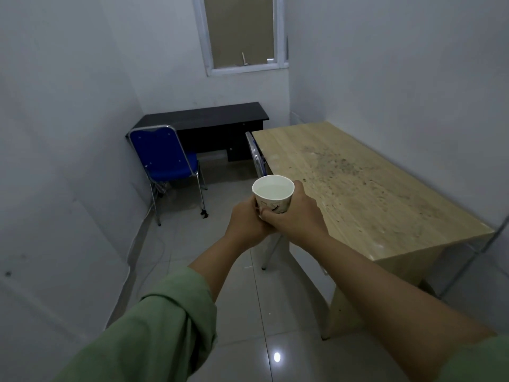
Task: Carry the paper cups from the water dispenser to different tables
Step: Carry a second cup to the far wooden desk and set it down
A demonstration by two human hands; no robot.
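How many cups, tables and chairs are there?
Cups: 1, the cup, held in both the left hand and the right hand
Tables: 2, the black desk and the wooden table
Chairs: 2, the blue chair and another chair tucked behind the wooden table
Total: 5
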